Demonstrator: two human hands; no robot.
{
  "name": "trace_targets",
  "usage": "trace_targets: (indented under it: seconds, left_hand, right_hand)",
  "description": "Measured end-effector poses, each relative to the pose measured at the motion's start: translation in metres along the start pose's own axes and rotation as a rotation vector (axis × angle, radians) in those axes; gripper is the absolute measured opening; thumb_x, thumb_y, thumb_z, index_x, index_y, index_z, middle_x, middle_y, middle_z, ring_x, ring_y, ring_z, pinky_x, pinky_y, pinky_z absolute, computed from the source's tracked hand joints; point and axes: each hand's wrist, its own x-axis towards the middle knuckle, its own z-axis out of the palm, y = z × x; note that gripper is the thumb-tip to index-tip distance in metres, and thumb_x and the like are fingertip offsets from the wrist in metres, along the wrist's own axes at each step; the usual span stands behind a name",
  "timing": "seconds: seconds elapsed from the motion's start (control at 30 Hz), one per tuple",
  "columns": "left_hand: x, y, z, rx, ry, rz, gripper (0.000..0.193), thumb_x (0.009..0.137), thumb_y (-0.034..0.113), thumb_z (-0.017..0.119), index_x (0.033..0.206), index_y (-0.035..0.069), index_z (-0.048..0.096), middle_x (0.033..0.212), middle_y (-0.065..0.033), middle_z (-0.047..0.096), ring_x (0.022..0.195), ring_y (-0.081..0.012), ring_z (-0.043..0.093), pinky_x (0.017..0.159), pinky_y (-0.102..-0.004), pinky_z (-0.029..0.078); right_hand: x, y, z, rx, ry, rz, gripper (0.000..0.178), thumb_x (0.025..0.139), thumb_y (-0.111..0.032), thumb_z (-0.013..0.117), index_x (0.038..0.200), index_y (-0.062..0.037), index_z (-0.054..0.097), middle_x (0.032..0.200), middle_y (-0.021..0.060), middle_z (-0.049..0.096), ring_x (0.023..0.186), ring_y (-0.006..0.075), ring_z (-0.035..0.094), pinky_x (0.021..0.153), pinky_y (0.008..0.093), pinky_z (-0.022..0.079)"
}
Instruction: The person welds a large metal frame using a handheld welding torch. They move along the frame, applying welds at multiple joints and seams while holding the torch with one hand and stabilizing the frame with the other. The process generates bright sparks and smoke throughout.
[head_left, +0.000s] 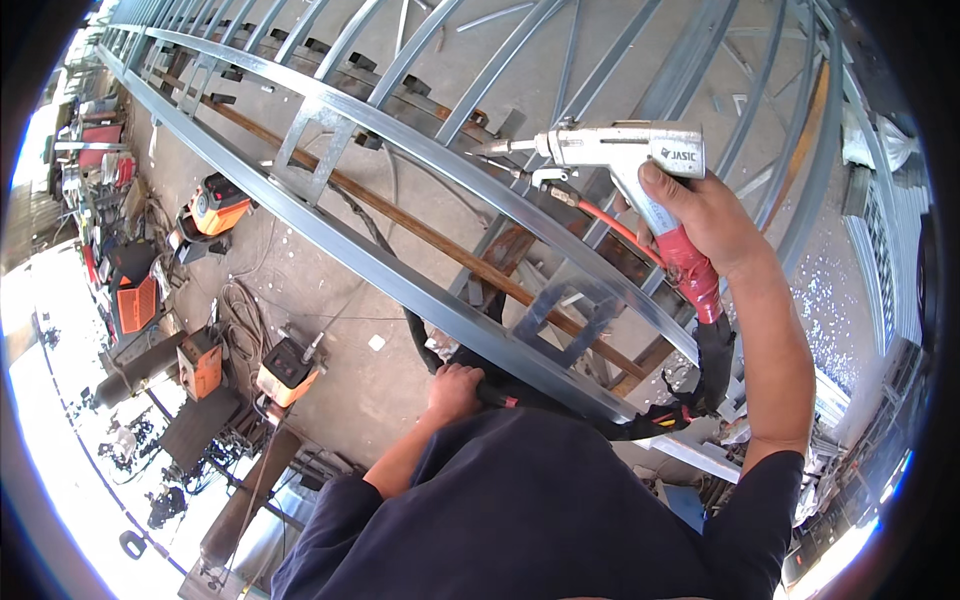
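My right hand [705, 220] is wrapped round the grip of a white pistol-shaped welding gun [600, 148], raised above the metal frame. Its thin nozzle points left. Red tape [690, 262] binds the lower grip, and an orange hose [615, 228] runs beside it. A thick black cable [712, 365] hangs from the gun and curves left past my body. My left hand [457, 390] is closed low down, by the near edge of a galvanized steel beam [400, 270]. Dark material lies beside its fingers, and what they grip is hidden.
The long frame of parallel steel bars [500, 70] stretches away to the far left. Orange-and-black machines [220, 205] stand on the floor at left. Coiled cables [240, 320] and gas cylinders [250, 490] lie near them. Stacked metal profiles [870, 260] are at right.
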Motion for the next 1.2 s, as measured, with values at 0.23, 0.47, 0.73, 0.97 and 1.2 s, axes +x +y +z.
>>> trace_targets:
  seconds: [0.23,0.47,0.73,0.97,1.2]
  left_hand:
    - [0.006,0.000,0.013,-0.038,-0.014,-0.002,0.036,0.070,0.019,0.073,0.105,0.011,0.071,0.104,-0.0083,0.072,0.112,-0.0283,0.063,0.104,-0.0429,0.044]
    - [0.012,0.001,0.024,-0.052,0.024,-0.002,0.046,0.066,0.014,0.074,0.111,0.012,0.070,0.112,-0.0074,0.072,0.116,-0.0278,0.062,0.107,-0.0429,0.043]
    - [0.016,0.012,0.010,-0.033,-0.002,-0.022,0.052,0.067,0.012,0.073,0.119,0.014,0.070,0.116,-0.0088,0.072,0.121,-0.0291,0.060,0.109,-0.0439,0.042]
    - [0.017,0.015,0.012,-0.047,0.029,-0.023,0.054,0.066,0.011,0.073,0.120,0.013,0.069,0.118,-0.0102,0.071,0.122,-0.0298,0.060,0.108,-0.0446,0.042]
    - [0.019,0.019,0.007,-0.047,0.017,-0.038,0.055,0.066,0.011,0.073,0.121,0.013,0.069,0.118,-0.0109,0.070,0.122,-0.0299,0.060,0.107,-0.0454,0.044]
  right_hand:
    - [0.045,0.006,0.008,0.034,-0.043,0.093,0.052,0.104,-0.041,0.061,0.136,0.0002,0.058,0.096,0.0103,0.071,0.069,0.0140,0.066,0.063,0.0284,0.056]
    - [0.006,0.030,-0.024,-0.010,-0.003,0.172,0.059,0.100,-0.043,0.067,0.136,0.0040,0.059,0.105,0.0144,0.072,0.079,0.0168,0.069,0.067,0.0304,0.058]
    - [-0.014,0.044,-0.035,-0.040,0.008,0.181,0.051,0.100,-0.040,0.068,0.131,0.0006,0.061,0.095,0.0109,0.071,0.070,0.0142,0.067,0.063,0.0291,0.056]
    - [-0.017,0.049,-0.039,-0.027,-0.027,0.153,0.053,0.099,-0.041,0.069,0.131,0.0005,0.061,0.094,0.0104,0.071,0.070,0.0139,0.066,0.063,0.0286,0.056]
    - [-0.019,0.049,-0.037,-0.017,-0.053,0.128,0.054,0.098,-0.042,0.070,0.131,-0.0003,0.062,0.093,0.0101,0.071,0.070,0.0140,0.066,0.063,0.0293,0.056]
